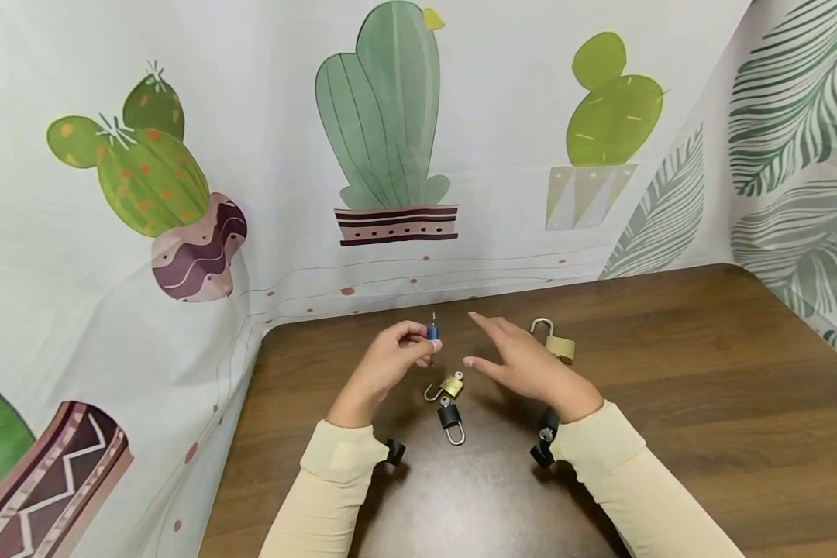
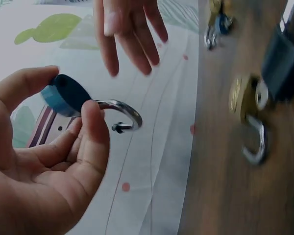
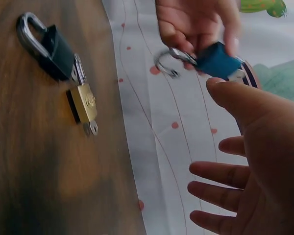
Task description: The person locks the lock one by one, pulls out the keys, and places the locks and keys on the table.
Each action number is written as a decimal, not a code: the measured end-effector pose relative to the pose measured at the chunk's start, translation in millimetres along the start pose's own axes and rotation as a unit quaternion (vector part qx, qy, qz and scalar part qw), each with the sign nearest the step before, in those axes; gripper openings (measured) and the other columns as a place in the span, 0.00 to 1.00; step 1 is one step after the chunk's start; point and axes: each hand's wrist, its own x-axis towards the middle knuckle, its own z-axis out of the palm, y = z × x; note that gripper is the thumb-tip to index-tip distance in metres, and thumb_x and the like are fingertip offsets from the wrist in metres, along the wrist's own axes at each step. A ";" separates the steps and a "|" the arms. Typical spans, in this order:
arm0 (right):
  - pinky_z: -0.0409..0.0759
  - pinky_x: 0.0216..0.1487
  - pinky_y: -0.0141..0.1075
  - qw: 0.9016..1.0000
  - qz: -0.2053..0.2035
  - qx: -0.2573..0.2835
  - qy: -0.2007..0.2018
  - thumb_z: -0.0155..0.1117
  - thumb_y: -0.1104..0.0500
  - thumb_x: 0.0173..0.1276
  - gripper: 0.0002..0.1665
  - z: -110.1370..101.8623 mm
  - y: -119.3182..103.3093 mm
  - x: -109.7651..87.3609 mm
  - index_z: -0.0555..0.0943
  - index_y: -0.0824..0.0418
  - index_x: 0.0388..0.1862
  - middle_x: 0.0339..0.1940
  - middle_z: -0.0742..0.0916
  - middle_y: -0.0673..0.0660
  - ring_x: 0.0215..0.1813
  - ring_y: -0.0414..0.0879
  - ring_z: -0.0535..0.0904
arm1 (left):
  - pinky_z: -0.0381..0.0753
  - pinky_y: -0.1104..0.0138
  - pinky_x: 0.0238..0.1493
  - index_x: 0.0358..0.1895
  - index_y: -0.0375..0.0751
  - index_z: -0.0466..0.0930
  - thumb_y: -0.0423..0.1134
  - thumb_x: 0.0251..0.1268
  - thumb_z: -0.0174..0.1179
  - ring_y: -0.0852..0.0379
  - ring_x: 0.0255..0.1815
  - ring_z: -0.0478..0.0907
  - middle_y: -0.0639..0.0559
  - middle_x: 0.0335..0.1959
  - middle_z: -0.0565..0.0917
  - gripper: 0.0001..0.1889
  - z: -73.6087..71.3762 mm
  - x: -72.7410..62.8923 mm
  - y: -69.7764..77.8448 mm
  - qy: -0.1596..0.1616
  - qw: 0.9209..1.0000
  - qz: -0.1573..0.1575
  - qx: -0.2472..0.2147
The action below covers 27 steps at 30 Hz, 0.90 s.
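My left hand (image 1: 390, 358) holds a small blue padlock (image 2: 66, 95) between thumb and fingers, above the table's far side. The padlock's shackle (image 2: 132, 113) is swung open, and a key (image 3: 237, 74) sits in the opposite end. My right hand (image 1: 530, 364) is beside it with fingers extended and nothing held; in the right wrist view its thumb tip is close to the blue padlock, contact unclear. Below the hands lie a brass padlock (image 1: 452, 386) with its shackle open and a key in it, and a black padlock (image 1: 449, 417) with its shackle closed and a key.
A larger brass padlock (image 1: 561, 349) with an open shackle lies beyond my right hand. Dark items (image 1: 548, 422) by the right cuff are partly hidden. A patterned cloth (image 1: 502, 256) hangs along the back edge of the wooden table (image 1: 704, 387).
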 end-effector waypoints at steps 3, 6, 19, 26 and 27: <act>0.71 0.72 0.56 1.000 -0.009 0.014 -0.012 0.60 0.37 0.73 0.46 3.3 -4.2 0.1 0.57 0.53 0.82 0.73 0.74 0.64 0.73 0.60 0.72 | 0.85 0.61 0.48 0.54 0.29 0.77 0.34 0.65 0.65 0.57 0.35 0.84 0.50 0.38 0.81 0.18 2.1 -0.6 2.6 -0.017 0.999 0.001 -0.043; 0.73 0.70 0.54 0.999 -0.025 0.027 -0.021 0.59 0.38 0.74 0.43 6.9 -7.4 0.5 0.59 0.54 0.81 0.69 0.80 0.61 0.70 0.56 0.77 | 0.85 0.59 0.53 0.57 0.26 0.75 0.31 0.67 0.63 0.57 0.37 0.85 0.49 0.40 0.81 0.19 3.5 -2.1 5.4 -0.037 0.996 0.005 -0.085; 0.86 0.35 0.46 0.964 0.029 0.265 -0.021 0.50 0.41 0.80 0.32 10.1 -13.9 2.6 0.64 0.57 0.74 0.46 0.89 0.61 0.37 0.58 0.87 | 0.84 0.70 0.53 0.58 0.27 0.72 0.25 0.67 0.60 0.61 0.47 0.85 0.52 0.44 0.84 0.18 7.5 -6.9 10.2 -0.071 0.980 0.040 -0.180; 0.77 0.25 0.33 0.883 0.055 0.466 -0.002 0.42 0.54 0.84 0.17 13.1 -14.2 6.5 0.69 0.68 0.53 0.26 0.81 0.56 0.23 0.43 0.76 | 0.83 0.68 0.56 0.57 0.30 0.73 0.24 0.67 0.60 0.58 0.51 0.86 0.51 0.45 0.87 0.16 11.9 -7.1 9.7 -0.090 0.976 0.041 -0.193; 0.76 0.25 0.32 0.878 0.058 0.476 0.005 0.42 0.55 0.84 0.16 13.0 -14.3 6.7 0.68 0.68 0.52 0.25 0.79 0.54 0.23 0.42 0.75 | 0.83 0.69 0.55 0.57 0.30 0.73 0.24 0.67 0.60 0.58 0.50 0.86 0.51 0.45 0.87 0.16 12.2 -7.0 9.3 -0.089 0.977 0.039 -0.191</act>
